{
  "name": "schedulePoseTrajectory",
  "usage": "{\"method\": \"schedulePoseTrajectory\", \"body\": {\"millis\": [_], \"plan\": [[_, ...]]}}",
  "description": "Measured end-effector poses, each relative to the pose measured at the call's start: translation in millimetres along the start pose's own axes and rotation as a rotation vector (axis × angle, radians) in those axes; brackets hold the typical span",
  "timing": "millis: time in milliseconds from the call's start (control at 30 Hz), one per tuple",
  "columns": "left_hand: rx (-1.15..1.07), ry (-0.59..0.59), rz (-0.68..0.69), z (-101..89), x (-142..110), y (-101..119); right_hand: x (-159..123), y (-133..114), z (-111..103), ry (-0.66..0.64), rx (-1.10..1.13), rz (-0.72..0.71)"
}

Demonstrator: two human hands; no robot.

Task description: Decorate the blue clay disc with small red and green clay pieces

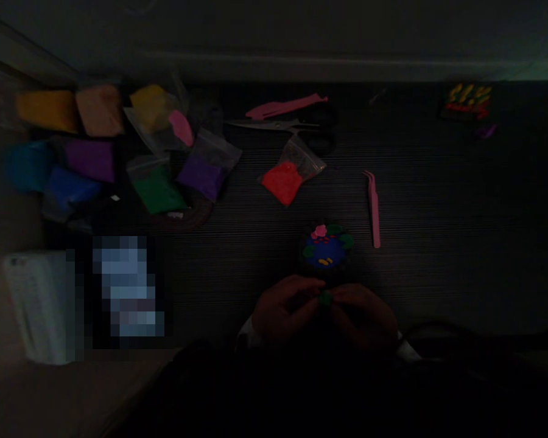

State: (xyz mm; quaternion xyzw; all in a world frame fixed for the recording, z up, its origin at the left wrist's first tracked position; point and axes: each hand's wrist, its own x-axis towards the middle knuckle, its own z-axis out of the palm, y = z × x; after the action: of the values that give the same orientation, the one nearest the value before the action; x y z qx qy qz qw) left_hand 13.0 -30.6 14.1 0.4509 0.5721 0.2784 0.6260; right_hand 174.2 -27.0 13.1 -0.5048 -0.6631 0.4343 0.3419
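Between the fingertips of my left hand (285, 307) and my right hand (365, 310) is a small piece of green clay (326, 297). Both hands are pinched closed on it, close to my body. Just beyond them lies a round clay pond model (325, 250) with a dark rim and a blue middle. A pink flower, green leaf-like pads and small red and yellow pieces sit on the pond. The picture is very dark, so the lower fingers are hard to make out.
Pink tweezers (374, 213) lie to the right. Beyond are a bag of red clay (283, 181), scissors (283, 126) and a pink tool (285, 107). Bagged clay, including green (158, 190), fills the left. A small yellow-and-red model (466, 103) stands far right; a blurred-out screen (130, 286) is left.
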Motion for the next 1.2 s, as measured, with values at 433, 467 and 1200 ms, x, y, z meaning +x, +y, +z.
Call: {"method": "schedulePoseTrajectory", "body": {"millis": [433,467,1200], "plan": [[0.055,-0.044,0.019,-3.9,4.1,3.5,-2.9,5.9,0.6,-0.025,-0.049,0.032],[0.017,-0.048,-0.013,-3.2,4.1,3.4,-2.9,5.8,0.9,-0.022,-0.059,0.067],[-0.169,0.111,-0.039,-68.0,-47.9,67.0,31.9,-78.3,38.6,-0.171,0.285,0.399]]}}
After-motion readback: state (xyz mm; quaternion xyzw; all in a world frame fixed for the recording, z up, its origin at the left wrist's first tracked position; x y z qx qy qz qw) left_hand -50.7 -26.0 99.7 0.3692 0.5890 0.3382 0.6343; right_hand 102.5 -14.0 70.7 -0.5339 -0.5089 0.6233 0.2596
